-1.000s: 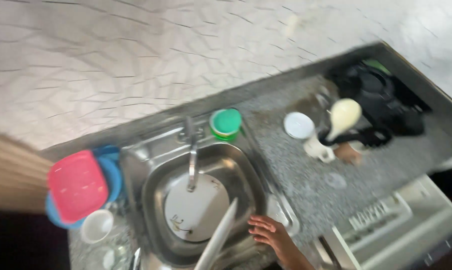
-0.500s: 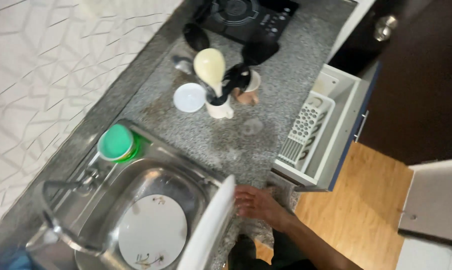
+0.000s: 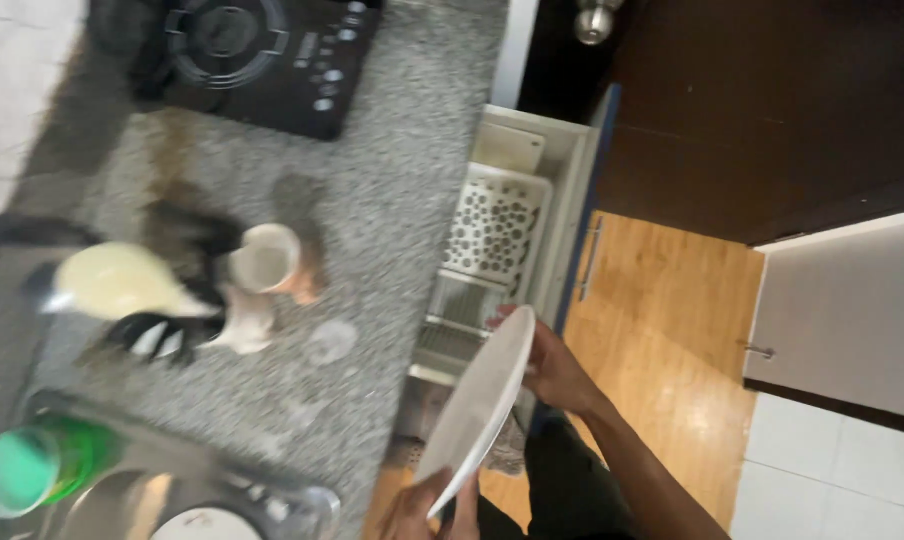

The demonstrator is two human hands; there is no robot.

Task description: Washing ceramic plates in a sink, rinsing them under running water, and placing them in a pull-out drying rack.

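A person holds a white plate [image 3: 480, 398] tilted on edge between both hands, in front of an open kitchen drawer [image 3: 557, 200] beside a grey speckled countertop [image 3: 392, 200]. The right hand [image 3: 555, 368] grips the plate's upper rim from behind, fingers curled round the edge, with the forearm running down toward the bottom of the view. The left hand [image 3: 427, 505] closes on the plate's lower rim at the bottom edge of the picture, only partly in view. The plate hangs in the air just beside the counter's edge and over the near end of the drawer, touching neither. Inside the drawer lies a white perforated tray [image 3: 497, 225], with a wire rack [image 3: 457, 320] nearer the person. On the counter stand a white cup [image 3: 262, 265] and a holder of dark utensils [image 3: 162, 330], with a pale, blurred ladle-like object [image 3: 117, 282] beside them. A black induction cooktop [image 3: 262, 55] sits at the far end of the counter. A green-topped bottle [image 3: 32, 465] stands at the rim of a steel sink [image 3: 282, 500] at lower left, where another plate [image 3: 207, 524] shows in the basin. Wooden floor [image 3: 662, 350] and dark cabinet doors [image 3: 772, 110] fill the right side.
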